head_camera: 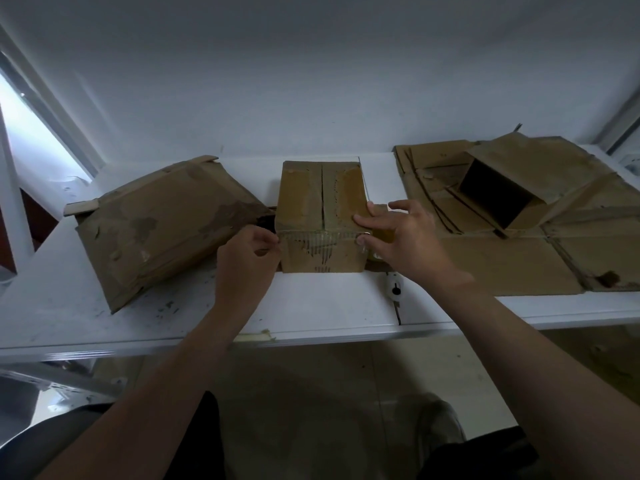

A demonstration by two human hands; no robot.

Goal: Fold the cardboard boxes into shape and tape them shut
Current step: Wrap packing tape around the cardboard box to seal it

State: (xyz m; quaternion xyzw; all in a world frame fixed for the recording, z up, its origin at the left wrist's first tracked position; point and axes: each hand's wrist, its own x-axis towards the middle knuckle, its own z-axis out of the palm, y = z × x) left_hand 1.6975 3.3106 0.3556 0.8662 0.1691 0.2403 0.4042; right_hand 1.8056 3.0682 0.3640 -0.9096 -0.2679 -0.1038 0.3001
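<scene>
As tape (318,234) is pinched by the left hand (242,261) and pressed under the right hand's (405,237) straight fingers (367,221), it may be wrinkled by slack.

Left hand (247,258), right hand (405,237): both bare. Forearms (512,344) bare from the fingers back to frame edge. Black clothing (478,459) well behind the fingers, below both elbows; cut and fabric unreadable in the dim light.

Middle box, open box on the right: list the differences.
The middle box stands upright, flaps closed; the open box lies on its side, its dark inside showing. The middle box sits on the table; the open box rests on flattened cardboard. Both are brown cardboard.
</scene>
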